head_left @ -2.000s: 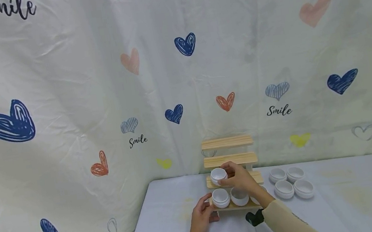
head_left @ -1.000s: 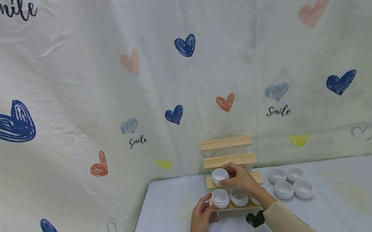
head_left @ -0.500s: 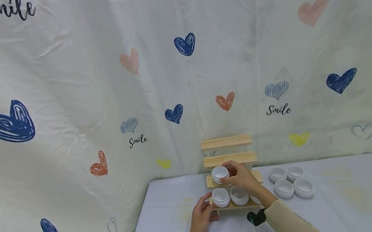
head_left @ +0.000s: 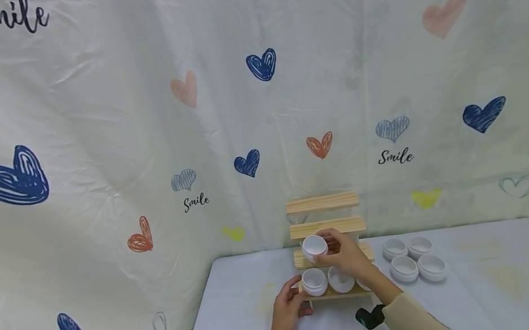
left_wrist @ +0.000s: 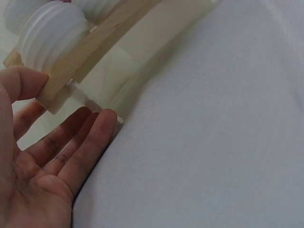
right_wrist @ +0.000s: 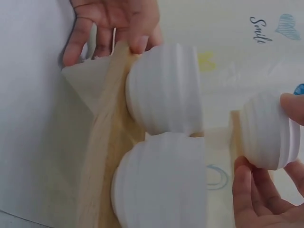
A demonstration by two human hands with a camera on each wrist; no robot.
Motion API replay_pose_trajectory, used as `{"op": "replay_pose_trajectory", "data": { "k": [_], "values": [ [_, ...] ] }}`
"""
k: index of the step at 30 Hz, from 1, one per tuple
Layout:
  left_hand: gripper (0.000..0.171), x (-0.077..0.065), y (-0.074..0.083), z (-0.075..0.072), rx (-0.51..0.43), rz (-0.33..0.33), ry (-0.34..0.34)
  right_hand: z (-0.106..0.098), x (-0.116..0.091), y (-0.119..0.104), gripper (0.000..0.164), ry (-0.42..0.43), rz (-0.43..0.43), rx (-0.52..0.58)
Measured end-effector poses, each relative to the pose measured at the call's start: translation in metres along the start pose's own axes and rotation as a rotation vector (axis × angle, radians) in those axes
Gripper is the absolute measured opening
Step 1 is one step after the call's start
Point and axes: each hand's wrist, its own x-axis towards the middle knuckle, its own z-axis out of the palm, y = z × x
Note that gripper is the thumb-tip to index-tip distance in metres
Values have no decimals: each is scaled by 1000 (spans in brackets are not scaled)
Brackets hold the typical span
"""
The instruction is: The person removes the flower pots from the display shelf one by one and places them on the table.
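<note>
Head view: right forearm point(head_left: 383, 286) partly hides, apparently, another cup point(head_left: 363, 286).

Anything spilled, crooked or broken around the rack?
Nothing looks crooked or broken: the white bowls on the front slat stand upright. Only faint yellowish patches on the white cloth, right of the four loose bowls, look odd, like stains.

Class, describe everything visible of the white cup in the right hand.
The white cup is round and open-topped, with ridged sides and a white interior; it looks ceramic or plastic. Its mouth faces up. The right hand grips it at the second-lowest slat of the wooden rack; whether it touches the slat is unclear.
</note>
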Motion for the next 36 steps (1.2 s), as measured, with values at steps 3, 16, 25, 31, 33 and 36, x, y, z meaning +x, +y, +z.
{"op": "replay_pose_trajectory", "data": {
  "k": [3, 16, 25, 31, 33, 36],
  "values": [
    [49, 0, 0, 0, -3, 20, -5, -2, -5, -5, 60, 9, 16, 24],
    [49, -1, 2, 0, 8, -1, 13, -14, -27, -10, 62, 29, 36, 29],
    [49, -1, 1, -1, 3, -15, 21, -23, -36, -2, 62, 27, 9, 25],
    [49, 0, -1, -1, 8, -11, 19, -30, -43, 1, 63, 32, 40, 39],
    [48, 0, -2, -1, 9, -9, 19, -33, -46, 1, 63, 30, 39, 36],
    [48, 0, -2, 0, 9, 5, 16, -37, -49, 1, 64, 34, 37, 38]
  ]
}}
